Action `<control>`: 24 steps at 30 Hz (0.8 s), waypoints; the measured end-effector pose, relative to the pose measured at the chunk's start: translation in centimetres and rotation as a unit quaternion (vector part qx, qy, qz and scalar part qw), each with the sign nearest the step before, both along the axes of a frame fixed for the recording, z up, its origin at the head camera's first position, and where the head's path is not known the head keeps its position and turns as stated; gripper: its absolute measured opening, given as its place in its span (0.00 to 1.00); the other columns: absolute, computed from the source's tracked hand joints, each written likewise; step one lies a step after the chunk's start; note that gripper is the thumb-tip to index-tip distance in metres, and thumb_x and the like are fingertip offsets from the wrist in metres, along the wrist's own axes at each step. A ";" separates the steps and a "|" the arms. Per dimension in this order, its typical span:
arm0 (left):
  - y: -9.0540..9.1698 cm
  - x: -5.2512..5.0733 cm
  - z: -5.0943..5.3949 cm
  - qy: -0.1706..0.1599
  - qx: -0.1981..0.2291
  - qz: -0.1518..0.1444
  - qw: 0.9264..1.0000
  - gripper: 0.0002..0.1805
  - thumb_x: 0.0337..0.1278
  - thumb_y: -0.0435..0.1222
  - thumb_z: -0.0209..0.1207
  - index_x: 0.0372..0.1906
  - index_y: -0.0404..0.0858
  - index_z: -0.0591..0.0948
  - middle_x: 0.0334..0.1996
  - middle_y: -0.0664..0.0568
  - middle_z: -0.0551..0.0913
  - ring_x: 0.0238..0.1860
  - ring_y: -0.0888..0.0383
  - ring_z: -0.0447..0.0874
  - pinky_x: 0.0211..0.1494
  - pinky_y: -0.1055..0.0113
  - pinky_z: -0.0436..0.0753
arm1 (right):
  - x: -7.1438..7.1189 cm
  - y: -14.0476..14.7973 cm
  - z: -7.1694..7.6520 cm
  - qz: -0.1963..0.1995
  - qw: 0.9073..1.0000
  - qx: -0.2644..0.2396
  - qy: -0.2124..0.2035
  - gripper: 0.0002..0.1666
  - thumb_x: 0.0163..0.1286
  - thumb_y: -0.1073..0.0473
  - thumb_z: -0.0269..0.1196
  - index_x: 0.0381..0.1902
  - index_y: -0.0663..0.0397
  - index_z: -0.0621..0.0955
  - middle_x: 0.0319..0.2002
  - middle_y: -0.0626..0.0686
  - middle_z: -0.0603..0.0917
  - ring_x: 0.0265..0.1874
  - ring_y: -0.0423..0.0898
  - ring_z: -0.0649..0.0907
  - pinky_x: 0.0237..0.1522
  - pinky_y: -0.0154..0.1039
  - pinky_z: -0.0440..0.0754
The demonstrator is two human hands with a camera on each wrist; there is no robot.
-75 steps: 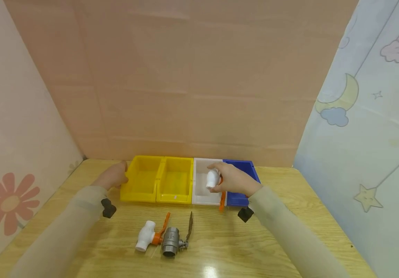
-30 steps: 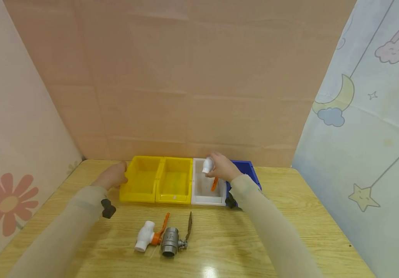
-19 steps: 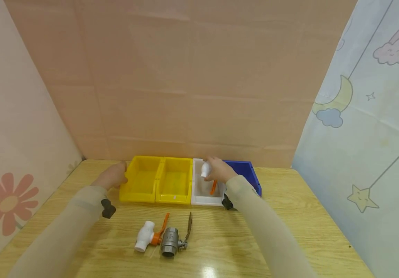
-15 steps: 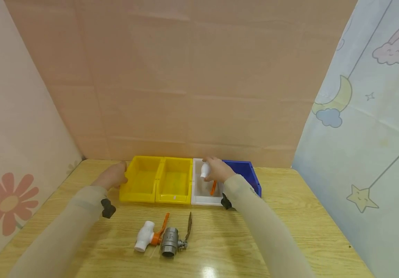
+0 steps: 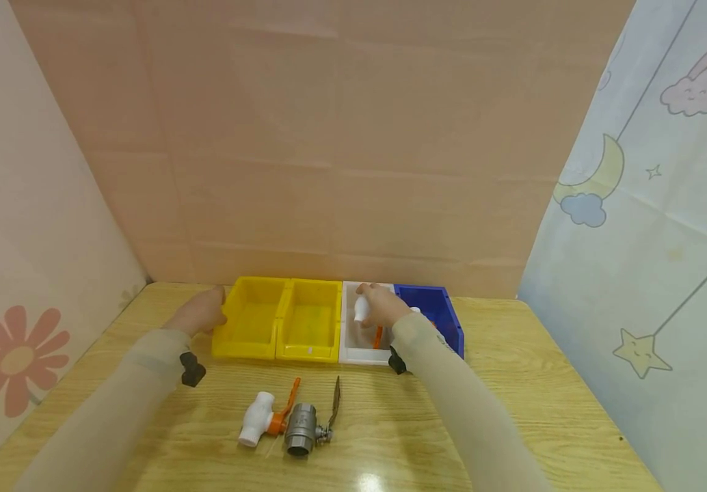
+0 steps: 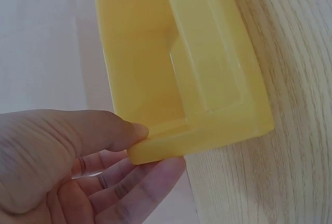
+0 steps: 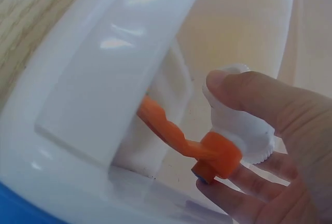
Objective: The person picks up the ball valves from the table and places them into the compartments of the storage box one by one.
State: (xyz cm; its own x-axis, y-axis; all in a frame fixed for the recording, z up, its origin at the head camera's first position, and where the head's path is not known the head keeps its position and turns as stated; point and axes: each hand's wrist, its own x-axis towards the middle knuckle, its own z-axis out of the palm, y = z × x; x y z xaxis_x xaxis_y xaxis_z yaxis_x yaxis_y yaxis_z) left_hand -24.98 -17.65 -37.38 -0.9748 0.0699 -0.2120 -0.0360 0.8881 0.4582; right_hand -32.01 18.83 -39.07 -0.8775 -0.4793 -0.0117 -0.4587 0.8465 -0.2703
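My right hand (image 5: 385, 306) grips a white plastic ball valve (image 5: 362, 311) low within the white bin (image 5: 366, 355). In the right wrist view the thumb lies across the white body, with fingers beneath it, and the orange lever handle (image 7: 166, 133) points toward the bin's front wall. Whether the valve touches the bin floor I cannot tell. At the far left, my left hand (image 5: 201, 313) pinches the rim of the outer yellow bin (image 6: 218, 79) between thumb and fingers. A second white ball valve (image 5: 258, 418) and a metal ball valve (image 5: 301, 429) lie on the table.
Another yellow bin (image 5: 309, 352) stands between the outer yellow one and the white bin. A blue bin (image 5: 455, 335) ends the row on the right, holding something white and orange, partly hidden by my forearm. Walls rise behind and beside the wooden table (image 5: 544, 410).
My right hand has moved left from the white and blue bins' border, then lowered the valve into the white bin. My left hand stays on the yellow bin's rim.
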 end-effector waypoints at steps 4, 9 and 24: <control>-0.3 -0.6 -0.1 -0.001 -0.001 -0.003 1.000 0.24 0.60 0.27 0.57 0.58 0.22 0.63 0.53 0.26 0.73 0.42 0.45 0.80 0.36 0.60 0.85 | -0.3 -0.3 -0.4 0.009 1.000 0.006 0.011 0.41 0.51 0.58 0.76 0.62 0.58 0.71 0.54 0.59 0.78 0.47 0.53 0.79 0.51 0.45 0.80; -0.7 -1.5 -0.4 -0.001 -0.004 -0.004 1.000 0.27 0.60 0.27 0.57 0.61 0.22 0.61 0.56 0.24 0.71 0.47 0.42 0.80 0.38 0.58 0.85 | -0.8 -0.8 -0.5 0.012 1.000 0.016 -0.009 0.41 0.53 0.58 0.75 0.64 0.58 0.71 0.60 0.60 0.75 0.55 0.55 0.77 0.57 0.46 0.77; -1.3 -2.9 -0.1 -0.006 -0.006 -0.011 1.000 0.24 0.60 0.26 0.57 0.58 0.22 0.63 0.53 0.26 0.73 0.47 0.42 0.80 0.38 0.58 0.85 | -2.1 -1.9 -1.4 0.026 0.998 0.053 -0.008 0.37 0.53 0.57 0.75 0.60 0.61 0.75 0.58 0.61 0.76 0.58 0.56 0.75 0.63 0.45 0.72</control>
State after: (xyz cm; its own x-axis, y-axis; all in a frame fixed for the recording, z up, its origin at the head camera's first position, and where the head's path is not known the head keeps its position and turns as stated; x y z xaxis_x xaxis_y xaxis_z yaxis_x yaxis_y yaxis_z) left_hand -27.90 -19.00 -37.47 -0.9704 0.0878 -0.2252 -0.0228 0.8942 0.4470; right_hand -34.16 16.90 -40.42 -0.8513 -0.5187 -0.0793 -0.4982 0.8464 -0.1881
